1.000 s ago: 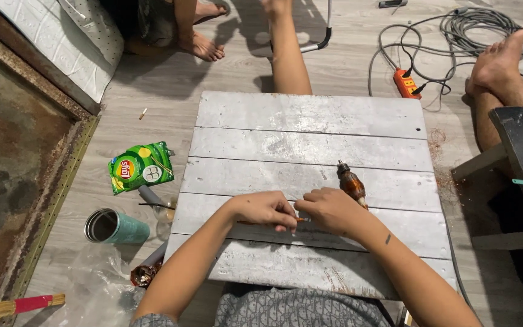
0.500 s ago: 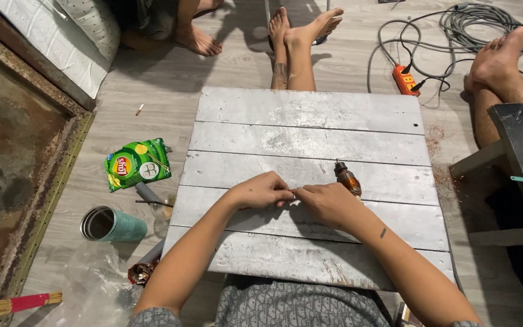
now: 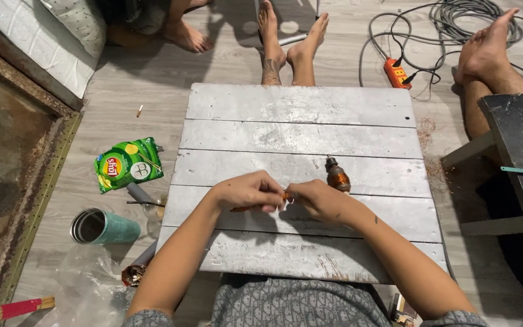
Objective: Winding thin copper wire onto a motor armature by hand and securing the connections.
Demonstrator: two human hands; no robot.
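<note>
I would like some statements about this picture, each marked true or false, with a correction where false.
1. Both hands meet over the grey plank board. True: the left hand and the right hand pinch a thin orange-brown piece between them.
2. A copper-coloured spool-like part lies on the board just beyond the right hand. True.
3. The green snack bag lies on the board. False: it lies on the floor, left of the board.
4. The teal cup stands upright. False: it lies on its side on the floor.
5. The orange power strip lies near a coil of cable. True.
</note>
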